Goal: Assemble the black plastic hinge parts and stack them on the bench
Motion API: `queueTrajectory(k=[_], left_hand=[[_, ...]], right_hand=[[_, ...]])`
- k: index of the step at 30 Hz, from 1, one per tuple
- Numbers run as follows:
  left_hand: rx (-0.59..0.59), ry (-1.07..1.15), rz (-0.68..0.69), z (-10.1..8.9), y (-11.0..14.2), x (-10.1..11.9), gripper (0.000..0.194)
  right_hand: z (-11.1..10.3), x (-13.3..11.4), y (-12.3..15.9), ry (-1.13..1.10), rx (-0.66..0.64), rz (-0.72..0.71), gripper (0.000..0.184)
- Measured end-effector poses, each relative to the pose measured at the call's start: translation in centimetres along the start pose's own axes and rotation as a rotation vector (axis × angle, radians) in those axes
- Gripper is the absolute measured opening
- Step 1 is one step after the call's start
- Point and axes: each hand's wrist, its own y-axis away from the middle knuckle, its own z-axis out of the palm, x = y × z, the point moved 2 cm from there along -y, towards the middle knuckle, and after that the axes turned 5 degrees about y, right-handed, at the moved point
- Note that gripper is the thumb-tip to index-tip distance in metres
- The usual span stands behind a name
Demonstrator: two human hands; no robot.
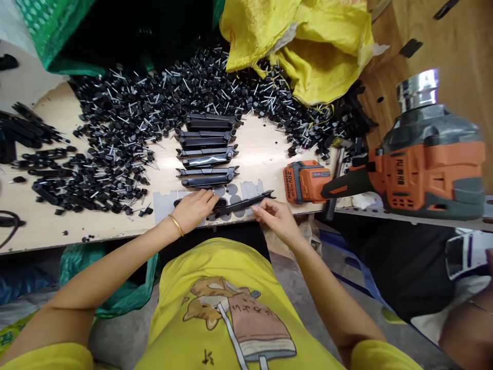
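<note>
The tabletop [265, 149] ends just short of both hands, with bare room beyond the right one. A heap of black pinned pieces [127, 118] spreads farther off, partly hidden by a yellow bag [327, 56]. An orange power tool [427, 164] crowds the right hand's right side. Stacked black parts [210, 158] lie ahead, between the hands. The right hand [274, 216] pinches a black bar [244, 204] near its right end; the left hand [194, 209] curls by the other end, its grip impossible to tell.

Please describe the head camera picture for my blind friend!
A person's right hand touches a long black part at a bench, left hand close by. Around lie similar parts in a row, a heap of small black pieces and an orange power tool.
</note>
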Motion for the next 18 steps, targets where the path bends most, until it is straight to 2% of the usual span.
queueTrajectory(k=[2,3,6,9,13,18], left_hand=[[0.120,0.033,0.052,1.2,0.4,0.1,0.034],[0.168,0.062,0.068,1.7,0.5,0.1,0.036],[0.250,0.121,0.086,2.9,0.5,-0.5,0.037],[0.261,0.120,0.090,3.3,0.4,-1.0,0.037],[0.248,0.127,0.111,2.9,0.4,-1.1,0.034],[0.243,0.123,0.104,3.0,0.4,-1.1,0.033]], right_hand=[[0.3,-0.8,-0.1,0.281,0.100,-0.279,0.024],[1.0,-1.0,-0.4,0.420,0.096,-0.405,0.018],[3.5,-0.8,-1.9,0.701,0.040,-0.653,0.027],[4.6,0.1,-3.2,0.805,0.016,-0.763,0.023],[4.2,0.5,-3.8,0.850,-0.059,-0.851,0.022],[4.0,0.1,-3.6,0.807,-0.006,-0.798,0.030]])
